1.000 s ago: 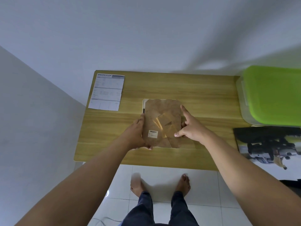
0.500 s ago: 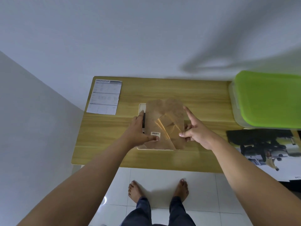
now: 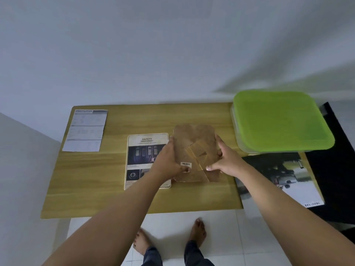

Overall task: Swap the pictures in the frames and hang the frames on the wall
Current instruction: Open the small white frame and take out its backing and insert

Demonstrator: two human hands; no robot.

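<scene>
Looking down, I hold the brown backing [image 3: 194,143] over the counter [image 3: 115,198] with both hands. My left hand [image 3: 169,162] grips its left edge, thumb pressed beside the barcode sticker [image 3: 186,164]. My right hand [image 3: 225,160] pinches its right edge, thumb on the face. Whether the backing touches the counter I cannot tell. Just left of the backing lies the SAFETY picture [image 3: 147,146], face up, partly under my left wrist. Well left is a sheet [image 3: 86,131]. Right of the backing stands a green-lidded box [image 3: 282,121], a car poster [image 3: 278,181] below it.
</scene>
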